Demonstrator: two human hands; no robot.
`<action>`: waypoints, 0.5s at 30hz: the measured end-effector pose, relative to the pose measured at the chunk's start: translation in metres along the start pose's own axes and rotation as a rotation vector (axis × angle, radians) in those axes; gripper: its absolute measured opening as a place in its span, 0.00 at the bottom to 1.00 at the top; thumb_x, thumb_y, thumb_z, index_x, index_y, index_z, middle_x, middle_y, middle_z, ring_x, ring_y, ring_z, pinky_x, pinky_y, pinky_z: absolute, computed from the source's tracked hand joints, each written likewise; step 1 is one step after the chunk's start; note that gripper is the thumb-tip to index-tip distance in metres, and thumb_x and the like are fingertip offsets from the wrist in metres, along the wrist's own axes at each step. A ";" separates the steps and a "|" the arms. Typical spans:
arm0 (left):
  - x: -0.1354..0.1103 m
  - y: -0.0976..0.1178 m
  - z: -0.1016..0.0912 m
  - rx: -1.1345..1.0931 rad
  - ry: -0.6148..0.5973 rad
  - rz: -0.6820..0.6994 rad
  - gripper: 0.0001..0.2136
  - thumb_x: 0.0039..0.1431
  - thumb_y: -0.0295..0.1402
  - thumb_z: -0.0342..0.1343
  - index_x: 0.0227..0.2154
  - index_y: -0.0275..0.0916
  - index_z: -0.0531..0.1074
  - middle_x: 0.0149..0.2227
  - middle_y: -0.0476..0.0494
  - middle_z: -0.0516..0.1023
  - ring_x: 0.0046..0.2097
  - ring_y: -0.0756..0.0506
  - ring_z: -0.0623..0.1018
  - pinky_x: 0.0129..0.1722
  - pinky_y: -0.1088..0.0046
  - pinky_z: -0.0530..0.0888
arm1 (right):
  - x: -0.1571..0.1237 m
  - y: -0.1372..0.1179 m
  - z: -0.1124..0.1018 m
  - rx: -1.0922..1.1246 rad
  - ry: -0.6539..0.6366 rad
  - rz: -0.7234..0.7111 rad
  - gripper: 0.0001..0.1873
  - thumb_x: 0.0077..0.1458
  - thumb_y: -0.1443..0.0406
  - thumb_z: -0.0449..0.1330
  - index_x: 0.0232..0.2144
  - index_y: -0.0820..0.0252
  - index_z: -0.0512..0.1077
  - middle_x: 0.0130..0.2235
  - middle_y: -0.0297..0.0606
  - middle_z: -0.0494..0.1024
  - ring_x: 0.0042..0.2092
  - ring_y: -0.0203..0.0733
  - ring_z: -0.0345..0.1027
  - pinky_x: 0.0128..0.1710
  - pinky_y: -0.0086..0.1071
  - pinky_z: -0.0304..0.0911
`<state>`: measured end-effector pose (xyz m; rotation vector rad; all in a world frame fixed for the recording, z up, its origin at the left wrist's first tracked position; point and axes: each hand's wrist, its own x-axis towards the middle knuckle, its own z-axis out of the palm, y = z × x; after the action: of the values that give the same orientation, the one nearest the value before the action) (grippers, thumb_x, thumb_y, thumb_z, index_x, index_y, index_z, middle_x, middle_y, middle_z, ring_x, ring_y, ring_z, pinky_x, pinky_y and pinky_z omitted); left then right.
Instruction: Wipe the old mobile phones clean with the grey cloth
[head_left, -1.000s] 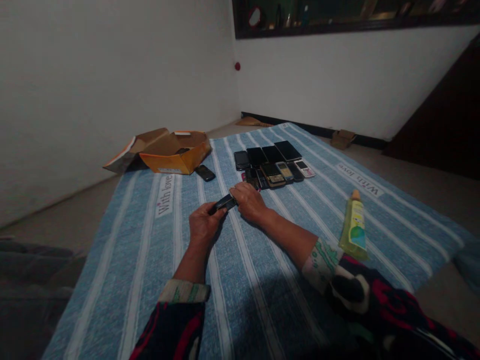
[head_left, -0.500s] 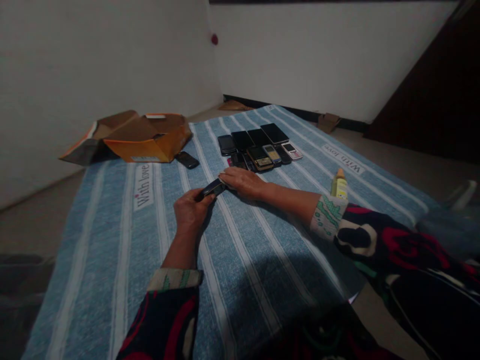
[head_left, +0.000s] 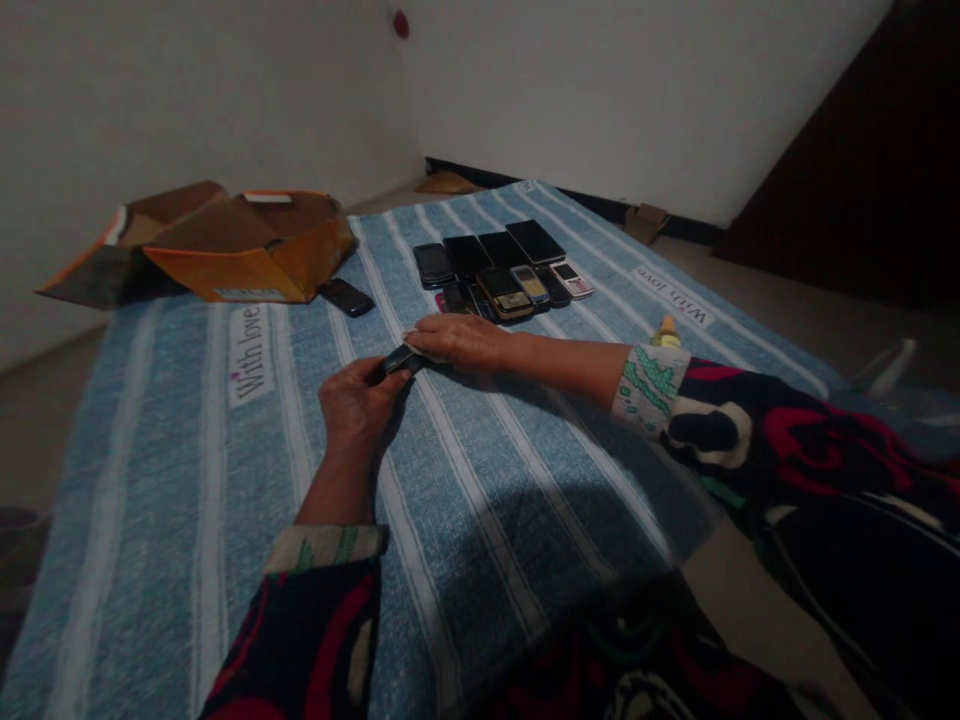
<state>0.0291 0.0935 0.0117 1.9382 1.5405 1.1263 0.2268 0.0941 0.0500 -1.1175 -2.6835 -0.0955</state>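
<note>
A small dark mobile phone (head_left: 399, 358) is held just above the striped cloth, between my two hands. My left hand (head_left: 358, 402) grips its near left end, thumb along the lower edge. Over the far right end lies my right hand (head_left: 459, 341), fingers bent down onto the phone; something pale shows at its fingertips, too small to name. Beyond the right hand sit several phones in rows, among them a gold-edged keypad phone (head_left: 504, 293), a white phone (head_left: 573, 280) and a large black smartphone (head_left: 535, 241). A single black phone (head_left: 346, 297) lies by the carton.
An open orange cardboard box (head_left: 251, 265) with raised flaps stands at the back left. A small yellow bottle (head_left: 666, 332) is partly hidden behind my right sleeve. The blue and white striped cloth (head_left: 247, 480) covers the surface, with walls beyond.
The view has shifted, so the scene sits further left and higher. My right hand has moved slightly along the phone towards the left hand, covering more of it. Both hands keep hold.
</note>
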 end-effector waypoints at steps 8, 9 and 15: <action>0.000 0.001 0.001 -0.019 0.002 0.019 0.06 0.44 0.32 0.64 0.27 0.37 0.77 0.26 0.50 0.77 0.32 0.46 0.77 0.36 0.71 0.73 | 0.009 -0.018 0.002 -0.007 -0.012 -0.118 0.11 0.67 0.69 0.46 0.46 0.61 0.67 0.42 0.40 0.70 0.46 0.42 0.64 0.47 0.36 0.60; -0.001 0.002 0.001 -0.013 0.001 0.022 0.06 0.44 0.32 0.64 0.27 0.37 0.77 0.26 0.50 0.78 0.32 0.45 0.77 0.37 0.70 0.73 | 0.009 -0.017 0.000 -0.004 -0.020 -0.125 0.11 0.67 0.68 0.46 0.47 0.61 0.66 0.43 0.40 0.70 0.46 0.42 0.65 0.46 0.36 0.60; -0.001 -0.003 0.003 -0.037 0.001 -0.007 0.10 0.43 0.35 0.65 0.31 0.39 0.78 0.28 0.49 0.79 0.31 0.45 0.77 0.36 0.69 0.73 | -0.008 0.006 -0.003 0.022 -0.018 -0.072 0.11 0.68 0.68 0.48 0.50 0.57 0.65 0.46 0.40 0.71 0.49 0.41 0.64 0.49 0.35 0.60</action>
<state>0.0294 0.0941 0.0074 1.9066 1.5147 1.1446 0.2371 0.0919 0.0507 -1.0200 -2.7338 -0.0689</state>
